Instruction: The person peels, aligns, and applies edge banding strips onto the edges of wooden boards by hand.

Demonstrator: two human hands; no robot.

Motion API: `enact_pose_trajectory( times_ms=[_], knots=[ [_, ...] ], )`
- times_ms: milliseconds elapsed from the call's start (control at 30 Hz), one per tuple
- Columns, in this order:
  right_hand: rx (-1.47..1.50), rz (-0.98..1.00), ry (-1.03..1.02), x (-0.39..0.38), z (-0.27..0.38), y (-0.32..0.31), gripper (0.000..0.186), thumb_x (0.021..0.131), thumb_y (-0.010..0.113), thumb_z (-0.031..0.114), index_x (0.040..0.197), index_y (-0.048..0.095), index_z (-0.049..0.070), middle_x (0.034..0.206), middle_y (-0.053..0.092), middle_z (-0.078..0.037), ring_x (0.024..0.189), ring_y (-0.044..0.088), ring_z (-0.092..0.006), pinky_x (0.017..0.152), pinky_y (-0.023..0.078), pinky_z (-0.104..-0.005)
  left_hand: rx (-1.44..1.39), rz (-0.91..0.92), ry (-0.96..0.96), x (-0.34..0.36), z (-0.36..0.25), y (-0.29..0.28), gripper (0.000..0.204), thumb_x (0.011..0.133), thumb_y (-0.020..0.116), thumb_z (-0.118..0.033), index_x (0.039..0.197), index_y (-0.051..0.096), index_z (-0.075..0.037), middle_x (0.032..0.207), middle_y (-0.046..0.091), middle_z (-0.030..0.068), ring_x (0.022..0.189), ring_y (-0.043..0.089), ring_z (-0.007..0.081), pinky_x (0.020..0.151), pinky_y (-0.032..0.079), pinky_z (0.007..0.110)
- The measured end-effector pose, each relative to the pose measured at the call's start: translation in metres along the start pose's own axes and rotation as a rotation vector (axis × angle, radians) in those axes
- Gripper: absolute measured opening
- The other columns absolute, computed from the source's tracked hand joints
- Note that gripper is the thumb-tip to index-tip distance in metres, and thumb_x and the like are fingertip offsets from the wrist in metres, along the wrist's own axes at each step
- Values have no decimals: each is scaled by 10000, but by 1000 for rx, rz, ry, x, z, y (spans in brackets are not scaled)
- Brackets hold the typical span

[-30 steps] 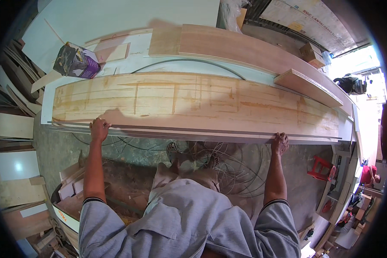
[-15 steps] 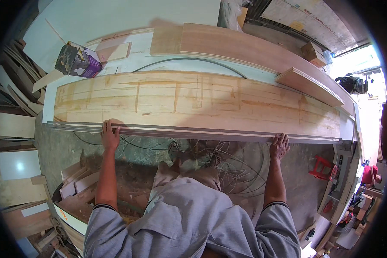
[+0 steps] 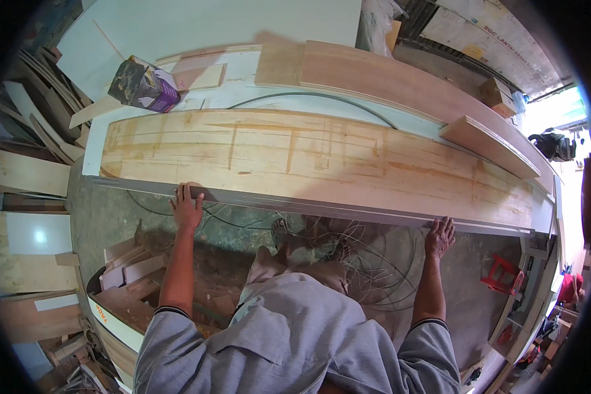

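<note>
A long pale plywood panel [image 3: 262, 148] with brown glue-like stains and a curved far edge lies across the worktable. Along its near edge run long, narrow grey strips [image 3: 308, 204], with a thin pale line showing between them. My left hand [image 3: 187, 208] is curled over the strips toward their left end, fingertips at the panel's edge. Toward the right end my right hand [image 3: 439, 238] holds the same strips, its fingers bent over the top. The undersides of both hands' grip are hidden.
Beyond the panel lie a bent grey cable [image 3: 308, 94], a long brown board [image 3: 381, 71] and a shorter plywood piece [image 3: 492, 146]. A dark purple box [image 3: 144, 85] stands at the far left. Loose wires [image 3: 381, 266] and a red stool [image 3: 502, 274] are on the floor.
The view has swung, so the table and both hands appear farther right. Both hands stay on the strips, whose grey face shows broader while the pale line between them looks thinner.
</note>
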State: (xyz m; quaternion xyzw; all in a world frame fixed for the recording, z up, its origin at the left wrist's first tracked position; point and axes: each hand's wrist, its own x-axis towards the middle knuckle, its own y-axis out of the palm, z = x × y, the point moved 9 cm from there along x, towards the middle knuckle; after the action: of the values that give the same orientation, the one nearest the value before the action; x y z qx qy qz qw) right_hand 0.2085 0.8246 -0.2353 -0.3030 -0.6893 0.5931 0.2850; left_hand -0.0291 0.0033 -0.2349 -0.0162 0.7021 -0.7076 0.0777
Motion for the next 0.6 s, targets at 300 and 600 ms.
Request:
enact_pose_trajectory(
  times_ms=[300,600],
  knots=[
    [-59,10,-57,-2,23,3,581,989,310,497,1463,337,161,1519,318,-86,1395,294,-279,1099,246,-502,-63,-73,3,-4,21,-3,699,918,484,-519,1455,296,-113,1516,274,157,1387,280,374,1105,247,548],
    [-79,13,-63,-10,8,5,583,1000,301,477,1471,321,133,1534,283,-99,1398,281,-293,1116,216,-457,-81,-53,-22,-8,8,-2,762,914,431,-582,1482,237,-113,1546,203,160,1402,240,381,1121,219,536]
  ],
)
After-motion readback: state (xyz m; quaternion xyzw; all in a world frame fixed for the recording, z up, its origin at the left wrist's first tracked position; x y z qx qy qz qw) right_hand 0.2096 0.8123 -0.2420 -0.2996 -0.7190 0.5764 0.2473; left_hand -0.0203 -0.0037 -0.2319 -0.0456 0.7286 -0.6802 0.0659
